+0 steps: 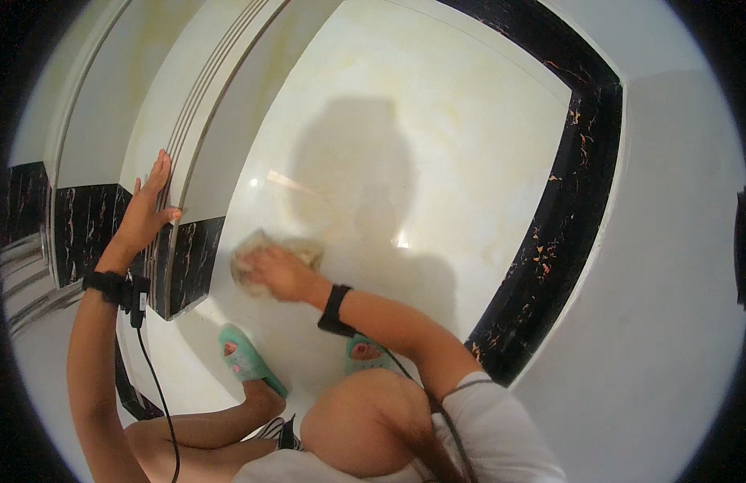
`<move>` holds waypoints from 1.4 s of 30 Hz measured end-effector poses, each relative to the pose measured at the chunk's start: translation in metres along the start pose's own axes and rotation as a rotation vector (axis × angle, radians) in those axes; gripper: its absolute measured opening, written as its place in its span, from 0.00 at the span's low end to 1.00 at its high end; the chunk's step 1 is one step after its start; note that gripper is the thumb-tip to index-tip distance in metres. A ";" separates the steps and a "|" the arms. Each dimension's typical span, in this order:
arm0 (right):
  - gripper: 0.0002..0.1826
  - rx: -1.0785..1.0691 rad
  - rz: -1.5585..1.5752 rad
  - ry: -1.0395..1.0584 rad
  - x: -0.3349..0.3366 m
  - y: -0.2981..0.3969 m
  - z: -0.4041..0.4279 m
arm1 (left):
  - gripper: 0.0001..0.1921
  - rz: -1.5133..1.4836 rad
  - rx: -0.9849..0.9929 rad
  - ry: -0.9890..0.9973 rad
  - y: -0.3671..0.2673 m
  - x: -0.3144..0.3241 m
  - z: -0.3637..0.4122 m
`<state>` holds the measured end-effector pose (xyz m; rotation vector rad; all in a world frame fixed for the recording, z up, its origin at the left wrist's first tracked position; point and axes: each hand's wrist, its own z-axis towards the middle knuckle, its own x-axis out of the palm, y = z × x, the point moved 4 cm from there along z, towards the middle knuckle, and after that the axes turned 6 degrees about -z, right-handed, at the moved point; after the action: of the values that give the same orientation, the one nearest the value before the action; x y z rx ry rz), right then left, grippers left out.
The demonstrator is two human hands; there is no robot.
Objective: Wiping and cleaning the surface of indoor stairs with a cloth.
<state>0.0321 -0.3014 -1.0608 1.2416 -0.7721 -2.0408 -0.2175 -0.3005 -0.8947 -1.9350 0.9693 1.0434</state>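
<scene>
My right hand (281, 271) presses a crumpled beige cloth (309, 250) flat on the glossy cream tile floor (469, 151), near the foot of a stair step. Hand and cloth are blurred. My left hand (144, 211) rests with spread fingers on the grooved edge (191, 115) of the step, holding nothing. Each wrist wears a black strap with a small device and a cable.
Black marbled tile borders (539, 241) the floor on the right, along a pale wall (656, 241). Steps with black end tiles (194, 262) rise at the left. My feet, in green slippers (249, 359), stand on the floor below my hands.
</scene>
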 end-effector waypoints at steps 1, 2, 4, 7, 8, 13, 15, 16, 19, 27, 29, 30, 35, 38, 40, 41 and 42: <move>0.24 0.001 0.024 0.014 0.007 0.012 -0.009 | 0.51 0.002 -0.003 -0.003 0.000 0.000 -0.001; 0.25 0.004 0.046 0.030 0.013 0.023 -0.019 | 0.51 -0.008 -0.017 0.013 -0.002 0.001 0.000; 0.27 -0.036 -0.052 0.148 0.002 0.039 -0.031 | 0.51 -0.009 -0.031 0.024 -0.002 -0.003 -0.002; 0.31 0.173 -0.084 0.212 -0.038 0.038 -0.061 | 0.51 -0.044 -0.081 0.044 -0.001 0.003 0.002; 0.31 0.188 -0.098 0.209 -0.053 0.033 -0.078 | 0.51 -0.025 -0.065 0.030 0.000 0.004 0.003; 0.24 0.774 0.383 -0.506 -0.168 -0.006 -0.207 | 0.52 -0.046 -0.024 -0.012 0.007 0.005 0.001; 0.22 1.273 0.244 -0.735 -0.208 -0.033 -0.288 | 0.52 -0.066 -0.026 -0.009 0.006 0.004 0.000; 0.22 1.394 -0.076 -0.934 -0.244 -0.036 -0.315 | 0.52 -0.069 -0.024 0.003 0.001 0.002 0.001; 0.20 1.104 -0.215 -1.110 -0.331 -0.055 -0.331 | 0.53 -0.039 -0.037 0.021 0.005 0.004 -0.002; 0.32 1.033 -0.649 -0.715 -0.302 -0.134 -0.217 | 0.52 0.044 -0.008 0.028 0.000 0.004 0.005; 0.35 0.855 -0.484 -0.523 -0.238 -0.124 -0.144 | 0.52 0.056 0.000 0.013 0.014 0.000 -0.001; 0.38 0.780 -0.378 -0.387 -0.205 -0.111 -0.114 | 0.52 0.059 -0.006 0.011 0.015 -0.002 -0.004; 0.36 0.464 -0.137 -0.002 -0.046 -0.019 -0.058 | 0.52 -0.037 0.018 0.029 0.009 0.002 0.001; 0.33 0.304 0.008 0.223 0.000 0.028 -0.063 | 0.52 0.017 -0.003 0.031 0.013 0.005 0.003; 0.31 0.323 0.171 0.146 -0.004 0.035 -0.066 | 0.52 0.035 0.025 0.037 0.013 0.005 0.005; 0.29 0.330 0.341 0.071 -0.010 0.037 -0.070 | 0.52 0.030 -0.016 0.051 0.012 0.003 0.004; 0.23 0.618 0.452 0.093 -0.014 0.034 -0.085 | 0.52 0.024 -0.062 0.066 0.016 0.005 0.003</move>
<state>0.1214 -0.3259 -1.0611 1.3072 -1.5527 -1.4076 -0.2303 -0.3064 -0.9040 -2.0249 1.0098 1.0400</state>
